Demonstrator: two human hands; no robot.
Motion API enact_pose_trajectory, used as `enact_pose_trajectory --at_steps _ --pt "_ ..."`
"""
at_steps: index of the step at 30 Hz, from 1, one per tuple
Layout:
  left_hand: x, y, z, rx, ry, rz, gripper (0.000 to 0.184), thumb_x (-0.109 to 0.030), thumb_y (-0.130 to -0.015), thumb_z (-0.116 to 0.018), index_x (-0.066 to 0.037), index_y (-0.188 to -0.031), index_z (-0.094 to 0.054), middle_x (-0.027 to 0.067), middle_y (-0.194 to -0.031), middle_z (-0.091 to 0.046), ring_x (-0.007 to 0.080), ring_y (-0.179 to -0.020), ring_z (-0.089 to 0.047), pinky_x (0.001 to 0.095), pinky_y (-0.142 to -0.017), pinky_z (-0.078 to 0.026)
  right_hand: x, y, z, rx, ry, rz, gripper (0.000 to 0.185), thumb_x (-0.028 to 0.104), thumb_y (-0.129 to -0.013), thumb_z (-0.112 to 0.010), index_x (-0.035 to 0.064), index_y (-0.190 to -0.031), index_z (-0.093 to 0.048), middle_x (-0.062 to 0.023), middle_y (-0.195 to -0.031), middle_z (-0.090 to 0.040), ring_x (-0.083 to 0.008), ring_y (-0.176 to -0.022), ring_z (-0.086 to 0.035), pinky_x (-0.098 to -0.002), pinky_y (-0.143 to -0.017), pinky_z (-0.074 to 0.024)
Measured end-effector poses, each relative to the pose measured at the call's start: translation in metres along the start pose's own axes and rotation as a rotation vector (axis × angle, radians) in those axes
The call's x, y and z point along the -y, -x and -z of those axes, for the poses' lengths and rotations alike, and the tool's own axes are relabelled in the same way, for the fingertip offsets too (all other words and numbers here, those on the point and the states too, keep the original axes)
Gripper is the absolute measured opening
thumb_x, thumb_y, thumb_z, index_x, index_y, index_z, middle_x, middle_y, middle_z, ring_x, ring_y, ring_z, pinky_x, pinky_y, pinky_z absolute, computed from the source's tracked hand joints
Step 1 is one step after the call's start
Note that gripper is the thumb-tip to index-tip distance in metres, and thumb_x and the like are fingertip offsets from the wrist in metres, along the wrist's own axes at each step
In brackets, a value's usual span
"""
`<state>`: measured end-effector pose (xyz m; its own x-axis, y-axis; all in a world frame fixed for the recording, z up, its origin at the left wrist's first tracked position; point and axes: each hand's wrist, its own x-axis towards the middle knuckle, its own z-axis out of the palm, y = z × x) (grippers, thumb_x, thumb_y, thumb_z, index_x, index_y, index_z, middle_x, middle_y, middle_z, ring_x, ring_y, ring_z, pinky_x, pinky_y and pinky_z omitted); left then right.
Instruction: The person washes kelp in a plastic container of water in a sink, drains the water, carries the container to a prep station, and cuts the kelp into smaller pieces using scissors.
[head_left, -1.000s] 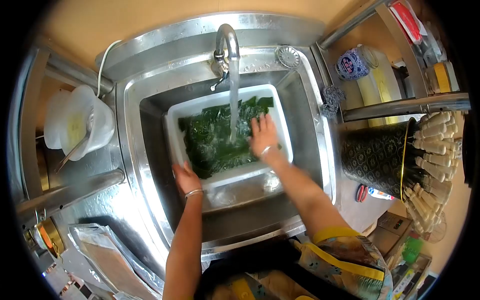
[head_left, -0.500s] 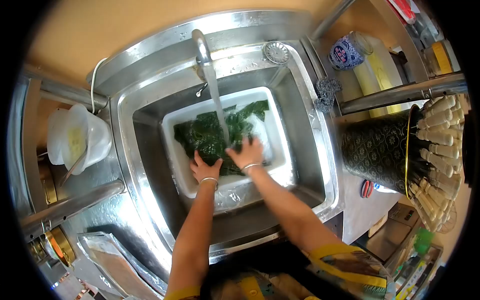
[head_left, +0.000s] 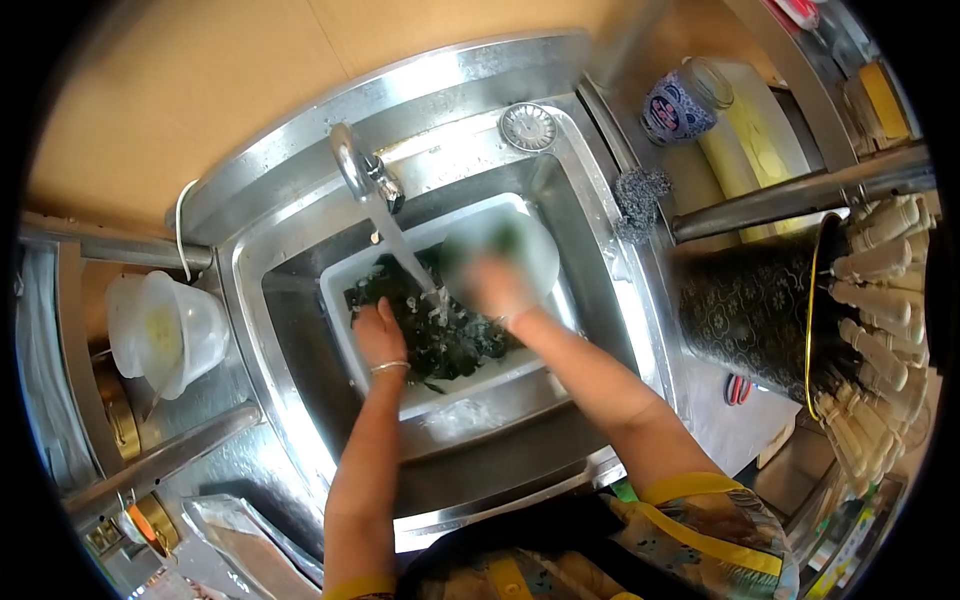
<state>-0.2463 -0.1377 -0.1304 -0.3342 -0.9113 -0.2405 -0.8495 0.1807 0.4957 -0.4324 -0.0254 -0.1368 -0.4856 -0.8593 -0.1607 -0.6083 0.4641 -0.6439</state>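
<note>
A white rectangular basin point(head_left: 450, 389) sits in the steel sink point(head_left: 560, 424), with dark green leaves point(head_left: 440, 345) lying in water inside it. From the curved faucet point(head_left: 349, 160) a stream falls onto the leaves. My left hand point(head_left: 380, 335) touches the leaves at the basin's left side, its fingertips partly hidden among them. My right hand point(head_left: 497, 288) is over the basin's right half, smeared by motion. Around its fingers is a blurred pale and green patch that I cannot make out.
A drain strainer point(head_left: 528, 127) lies on the sink's back ledge, and a steel scrubber point(head_left: 641, 203) is at its right. Handled tools point(head_left: 880, 270) stick out of a patterned container point(head_left: 748, 313) on the right. White plastic tubs point(head_left: 170, 335) stand on the left.
My right hand has moved up and away from my left hand. My left hand has shifted slightly left. The view has turned, so the faucet appears further left, and the leaves are more bunched.
</note>
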Motion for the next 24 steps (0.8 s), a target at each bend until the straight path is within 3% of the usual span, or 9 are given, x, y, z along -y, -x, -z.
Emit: enact_pose_trajectory --at_steps 1,3,9,12,14,18,19,22,24 --pt "0.042 -0.022 -0.026 -0.259 -0.003 -0.264 0.047 -0.034 -0.086 -0.058 0.002 -0.115 -0.056 0.0243 -0.116 -0.055 0.0403 -0.109 -0.051 0.0424 -0.093 -0.040 -0.039 -0.016 -0.018 -0.165 0.032 0.081 0.027 0.012 -0.074 -0.061 0.0039 -0.100 -0.060 -0.0213 -0.106 -0.057 -0.0393 -0.099 -0.054 -0.0455 -0.085 -0.0443" --pt "0.047 -0.042 -0.045 -0.159 0.274 -0.242 0.050 -0.035 -0.085 -0.059 0.000 -0.120 -0.053 0.0244 -0.122 -0.051 0.0400 -0.114 -0.047 0.0418 -0.096 -0.038 -0.082 -0.040 -0.062 -0.326 0.056 0.166 0.034 0.017 -0.075 -0.063 0.0030 -0.106 -0.059 -0.0229 -0.113 -0.054 -0.0404 -0.107 -0.050 -0.0455 -0.092 -0.0408" --pt "0.025 -0.040 -0.082 0.035 0.398 -0.046 0.058 -0.037 -0.083 -0.062 -0.005 -0.129 -0.047 0.0184 -0.120 -0.054 0.0347 -0.116 -0.047 0.0387 -0.100 -0.035 0.017 -0.026 -0.069 -0.130 -0.159 -0.140 0.065 0.035 -0.078 -0.068 0.0034 -0.130 -0.046 -0.0242 -0.123 -0.051 -0.0372 -0.111 -0.049 -0.0424 -0.098 -0.0363" --pt "0.027 -0.028 -0.070 0.352 0.957 0.207 0.047 -0.032 -0.085 -0.059 0.000 -0.119 -0.053 0.0177 -0.107 -0.060 0.0317 -0.100 -0.057 0.0363 -0.087 -0.043 0.038 -0.007 -0.042 0.171 -0.954 -0.603 0.060 0.032 -0.077 -0.068 0.0025 -0.126 -0.049 -0.0224 -0.111 -0.060 -0.0353 -0.100 -0.057 -0.0394 -0.090 -0.0436" --pt "0.030 -0.014 -0.051 0.318 0.638 0.167 0.036 -0.027 -0.086 -0.058 0.005 -0.102 -0.059 0.0205 -0.091 -0.064 0.0313 -0.082 -0.061 0.0355 -0.074 -0.046 0.021 0.002 -0.057 -0.002 -0.299 -0.051 0.052 0.029 -0.076 -0.070 0.0012 -0.117 -0.055 -0.0187 -0.097 -0.065 -0.0349 -0.089 -0.062 -0.0374 -0.081 -0.0487" --pt "0.025 0.016 -0.022 0.119 0.056 -0.427 0.028 -0.025 -0.086 -0.057 0.002 -0.090 -0.063 0.0246 -0.087 -0.062 0.0408 -0.081 -0.059 0.0425 -0.072 -0.045 0.037 0.016 -0.013 0.245 -0.015 0.003 0.047 0.043 -0.077 -0.067 0.0038 -0.102 -0.062 -0.0160 -0.098 -0.065 -0.0354 -0.092 -0.062 -0.0393 -0.081 -0.0492" --pt "0.011 0.020 -0.001 0.354 0.033 -0.226 0.033 -0.027 -0.086 -0.060 0.001 -0.102 -0.061 0.0253 -0.096 -0.062 0.0437 -0.087 -0.058 0.0441 -0.075 -0.046 0.035 0.021 -0.010 0.261 0.064 0.062 0.040 0.042 -0.081 -0.061 0.0075 -0.101 -0.064 -0.0152 -0.095 -0.066 -0.0328 -0.095 -0.061 -0.0396 -0.086 -0.0471" --pt "0.015 0.024 0.007 0.295 0.083 -0.276 0.034 -0.024 -0.083 -0.063 0.000 -0.106 -0.059 0.0253 -0.098 -0.061 0.0421 -0.092 -0.057 0.0433 -0.077 -0.047 0.029 0.025 0.015 0.456 0.275 0.088 0.030 0.032 -0.082 -0.060 0.0085 -0.100 -0.065 -0.0144 -0.104 -0.064 -0.0306 -0.106 -0.056 -0.0412 -0.094 -0.0420" --pt "0.027 0.029 -0.004 0.240 0.047 -0.350 0.042 -0.022 -0.078 -0.067 -0.006 -0.115 -0.054 0.0246 -0.109 -0.055 0.0421 -0.100 -0.053 0.0435 -0.084 -0.044 -0.039 0.021 -0.026 0.141 0.097 0.115 0.032 0.022 -0.081 -0.059 0.0107 -0.111 -0.063 -0.0160 -0.123 -0.054 -0.0307 -0.121 -0.045 -0.0407 -0.101 -0.0344"
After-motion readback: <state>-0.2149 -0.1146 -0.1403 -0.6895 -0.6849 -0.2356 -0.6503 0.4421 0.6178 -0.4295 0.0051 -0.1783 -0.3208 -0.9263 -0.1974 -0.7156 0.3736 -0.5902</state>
